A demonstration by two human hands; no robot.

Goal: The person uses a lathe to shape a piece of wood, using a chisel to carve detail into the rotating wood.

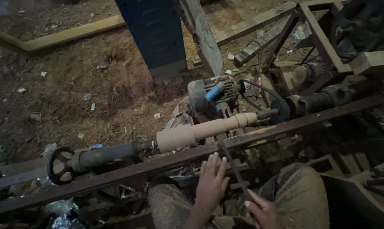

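Observation:
A pale turned wooden spindle [200, 130] is mounted between the ends of a rusty lathe, thick at its left end and tapering to beads at the right. My left hand [211, 182] lies flat with fingers spread, just below the lathe's long metal rail [158, 167]. My right hand [262, 210] grips the handle end of a long dark chisel [234, 169], whose tip rests on the rail under the spindle. My knees show under both hands.
A tailstock with a small handwheel [60, 165] holds the spindle's left end. A grey electric motor [213, 93] sits behind the lathe. A large pulley wheel [357, 25] and wooden frame stand at the upper right. Sawdust and shavings cover the ground [81, 97].

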